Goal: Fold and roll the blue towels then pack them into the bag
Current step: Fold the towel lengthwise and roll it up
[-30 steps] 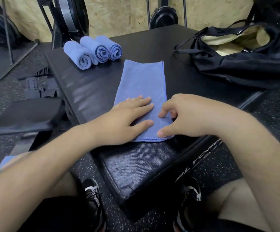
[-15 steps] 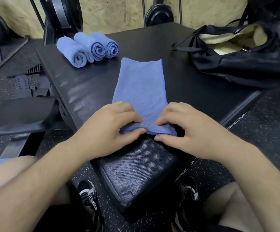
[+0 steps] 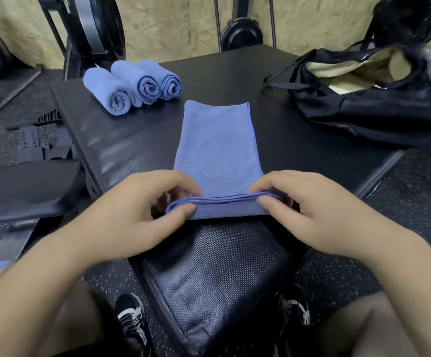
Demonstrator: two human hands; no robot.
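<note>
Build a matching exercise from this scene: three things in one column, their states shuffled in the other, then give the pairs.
Things
1. folded towel
2. rolled towels
3. bag

States
A. gaping open, far right
B. near end pinched by left hand and right hand
C. three side by side, far left

Pairs: 1-B, 2-C, 3-A

rolled towels (image 3: 134, 86) behind-left of flat towel (image 3: 217, 148); bag (image 3: 374, 104) right.
</note>
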